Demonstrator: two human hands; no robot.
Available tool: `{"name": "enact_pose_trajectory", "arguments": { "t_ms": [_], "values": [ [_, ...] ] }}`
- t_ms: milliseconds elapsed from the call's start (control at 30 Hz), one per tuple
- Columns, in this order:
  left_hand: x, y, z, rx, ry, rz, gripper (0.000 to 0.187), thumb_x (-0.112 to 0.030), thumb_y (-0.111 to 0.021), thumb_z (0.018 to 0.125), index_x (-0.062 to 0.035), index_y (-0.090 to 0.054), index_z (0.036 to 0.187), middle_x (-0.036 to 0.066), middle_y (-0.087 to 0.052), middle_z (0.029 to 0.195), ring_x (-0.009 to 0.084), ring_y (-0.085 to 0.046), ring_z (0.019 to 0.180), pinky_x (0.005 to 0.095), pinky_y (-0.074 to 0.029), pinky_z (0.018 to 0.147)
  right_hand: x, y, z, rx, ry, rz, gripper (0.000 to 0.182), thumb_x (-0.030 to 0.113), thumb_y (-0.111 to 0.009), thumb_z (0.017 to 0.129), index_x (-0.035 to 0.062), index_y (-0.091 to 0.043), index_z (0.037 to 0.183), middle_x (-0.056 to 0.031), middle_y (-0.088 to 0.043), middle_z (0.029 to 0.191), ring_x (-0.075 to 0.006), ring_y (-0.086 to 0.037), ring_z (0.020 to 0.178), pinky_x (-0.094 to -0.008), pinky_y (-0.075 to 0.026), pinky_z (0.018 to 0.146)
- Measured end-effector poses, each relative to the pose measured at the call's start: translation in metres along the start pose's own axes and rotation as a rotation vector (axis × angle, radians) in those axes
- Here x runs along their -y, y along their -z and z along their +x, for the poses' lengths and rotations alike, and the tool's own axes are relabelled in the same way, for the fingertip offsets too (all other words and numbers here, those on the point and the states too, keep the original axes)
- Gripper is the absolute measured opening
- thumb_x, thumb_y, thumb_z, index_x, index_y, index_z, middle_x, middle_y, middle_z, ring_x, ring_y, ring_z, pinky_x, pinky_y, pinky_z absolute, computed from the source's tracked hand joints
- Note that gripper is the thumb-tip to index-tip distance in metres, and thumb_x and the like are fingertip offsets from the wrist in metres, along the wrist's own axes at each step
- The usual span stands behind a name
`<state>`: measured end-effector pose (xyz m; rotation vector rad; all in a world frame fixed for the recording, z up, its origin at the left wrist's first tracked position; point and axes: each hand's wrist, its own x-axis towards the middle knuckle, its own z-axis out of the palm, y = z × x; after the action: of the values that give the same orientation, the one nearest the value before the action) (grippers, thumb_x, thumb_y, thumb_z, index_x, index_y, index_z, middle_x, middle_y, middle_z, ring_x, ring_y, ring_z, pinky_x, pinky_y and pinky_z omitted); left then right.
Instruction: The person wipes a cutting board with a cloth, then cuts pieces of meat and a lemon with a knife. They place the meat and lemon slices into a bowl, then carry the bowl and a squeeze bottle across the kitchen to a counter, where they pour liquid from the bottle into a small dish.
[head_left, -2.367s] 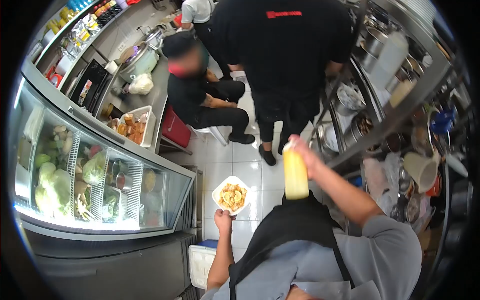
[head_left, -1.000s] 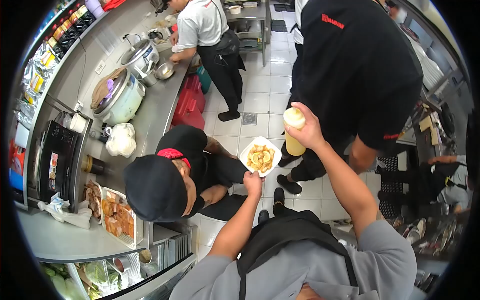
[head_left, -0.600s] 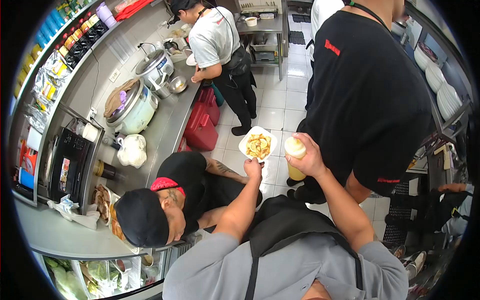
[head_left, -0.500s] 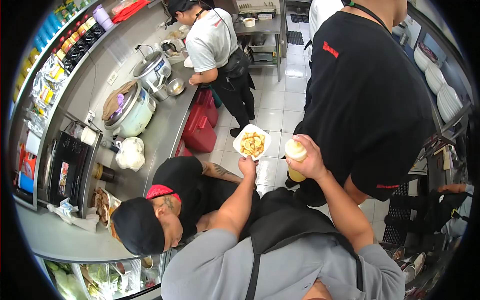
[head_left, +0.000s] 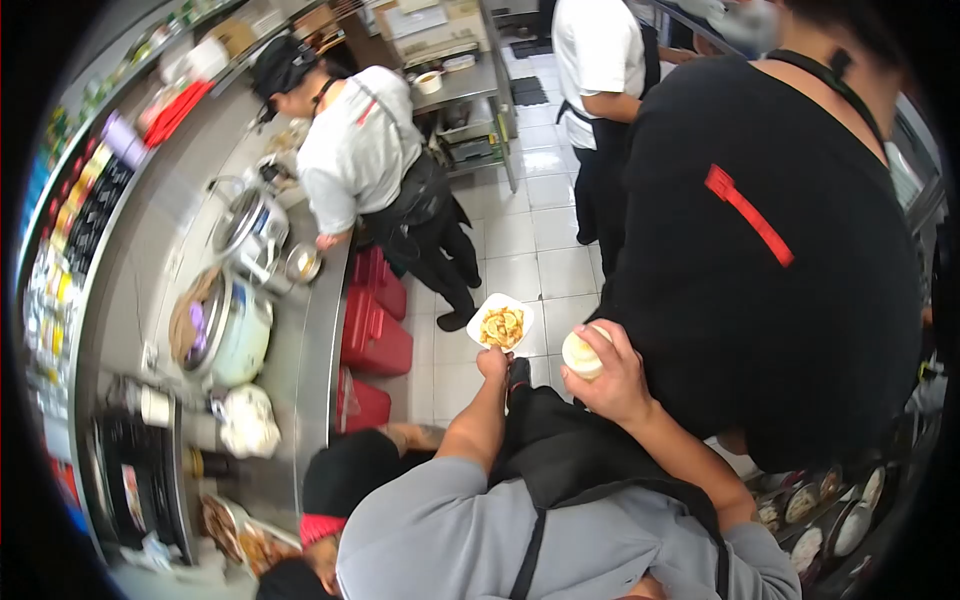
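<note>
My left hand (head_left: 493, 363) is closed on the near edge of a white squarish bowl (head_left: 474, 328), held out in front of me over the floor. Golden-brown food pieces (head_left: 502, 327) fill the bowl. To the right, my right hand (head_left: 617, 378) wraps round a squeeze bottle (head_left: 583, 354) with a pale top. Only the top of the bottle shows clearly; its body is hidden below the top and my fingers. The bowl and the bottle are apart.
A person in black (head_left: 770, 260) stands close on my right; another person (head_left: 340, 490) is low at my left. A worker in a white shirt (head_left: 365, 140) is at the steel counter (head_left: 310, 370), with rice cookers (head_left: 240, 330) on it. Red bins (head_left: 375, 335) stand beneath.
The view has moved forward and turned, so the counter and rice cookers sit lower. The crouching person has slipped toward the bottom edge. Both hands keep hold of the bowl and bottle.
</note>
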<state>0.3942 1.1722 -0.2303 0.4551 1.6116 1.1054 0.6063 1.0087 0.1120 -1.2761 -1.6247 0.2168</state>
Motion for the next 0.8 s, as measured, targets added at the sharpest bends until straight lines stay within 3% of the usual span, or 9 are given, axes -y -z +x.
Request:
{"name": "enact_pose_trajectory", "arguments": {
  "t_ms": [100,167,267,300,500,567,733,800],
  "values": [
    [0.003,-0.025,0.050,0.080,0.046,0.105,0.022,-0.008,-0.050,0.090,0.0120,-0.053,0.100,0.021,-0.066,0.074,0.0267,-0.067,0.053,0.0342,-0.050,0.042,-0.009,-0.019,0.020,-0.046,-0.031,-0.088,0.065,0.015,-0.083,0.072,0.0163,-0.056,0.130,-0.0178,-0.057,0.113,-0.0366,-0.066,0.090,-0.0435,-0.058,0.077],
    [0.003,-0.038,0.082,0.163,0.060,0.163,0.018,-0.005,-0.048,0.093,0.0093,-0.055,0.101,0.019,-0.064,0.083,0.0271,-0.065,0.058,0.0352,-0.057,0.051,-0.025,-0.036,0.031,-0.095,-0.099,-0.115,0.066,0.015,-0.084,0.070,0.0153,-0.055,0.129,-0.0185,-0.058,0.116,-0.0364,-0.066,0.092,-0.0431,-0.058,0.077],
    [-0.006,-0.045,0.131,0.341,0.135,0.241,0.017,-0.002,-0.048,0.091,0.0076,-0.053,0.104,0.019,-0.064,0.085,0.0276,-0.066,0.062,0.0355,-0.058,0.053,-0.058,-0.066,0.037,-0.176,-0.166,-0.164,0.069,0.014,-0.085,0.067,0.0133,-0.053,0.128,-0.0203,-0.059,0.118,-0.0367,-0.067,0.095,-0.0426,-0.058,0.079],
    [-0.019,-0.049,0.142,0.441,0.134,0.225,0.013,-0.002,-0.049,0.090,0.0061,-0.052,0.100,0.018,-0.063,0.084,0.0272,-0.067,0.062,0.0354,-0.057,0.053,-0.071,-0.074,0.043,-0.210,-0.194,-0.156,0.070,0.011,-0.085,0.066,0.0122,-0.052,0.128,-0.0212,-0.059,0.116,-0.0372,-0.066,0.094,-0.0419,-0.057,0.079],
    [-0.117,-0.052,0.183,0.575,0.198,0.393,0.009,-0.004,-0.051,0.092,0.0048,-0.051,0.096,0.017,-0.063,0.082,0.0258,-0.069,0.066,0.0328,-0.055,0.053,-0.105,-0.111,0.098,-0.235,-0.371,-0.297,0.067,0.008,-0.083,0.067,0.0086,-0.053,0.127,-0.0221,-0.059,0.115,-0.0376,-0.062,0.100,-0.0426,-0.052,0.087],
    [-0.127,-0.056,0.219,0.608,0.115,0.424,0.010,-0.003,-0.051,0.091,0.0054,-0.052,0.096,0.018,-0.064,0.085,0.0246,-0.069,0.065,0.0317,-0.056,0.053,-0.125,-0.134,0.108,-0.252,-0.410,-0.316,0.067,0.009,-0.082,0.067,0.0086,-0.053,0.128,-0.0224,-0.059,0.115,-0.0376,-0.062,0.100,-0.0429,-0.052,0.088],
    [-0.194,-0.149,0.265,0.597,-0.025,0.299,0.011,-0.002,-0.050,0.091,0.0065,-0.054,0.097,0.015,-0.062,0.089,0.0204,-0.064,0.066,0.0337,-0.059,0.057,-0.141,-0.152,0.210,-0.216,-0.181,-0.310,0.071,0.010,-0.082,0.069,0.0160,-0.051,0.133,-0.0219,-0.060,0.116,-0.0346,-0.066,0.090,-0.0398,-0.056,0.076],
    [-0.225,-0.204,0.278,0.539,0.010,0.069,0.016,-0.002,-0.051,0.091,0.0082,-0.054,0.102,0.015,-0.062,0.088,0.0202,-0.062,0.063,0.0330,-0.056,0.055,-0.160,-0.158,0.242,-0.195,-0.138,-0.243,0.071,0.010,-0.083,0.069,0.0163,-0.052,0.133,-0.0218,-0.060,0.116,-0.0339,-0.066,0.090,-0.0393,-0.056,0.077]
  ]
}}
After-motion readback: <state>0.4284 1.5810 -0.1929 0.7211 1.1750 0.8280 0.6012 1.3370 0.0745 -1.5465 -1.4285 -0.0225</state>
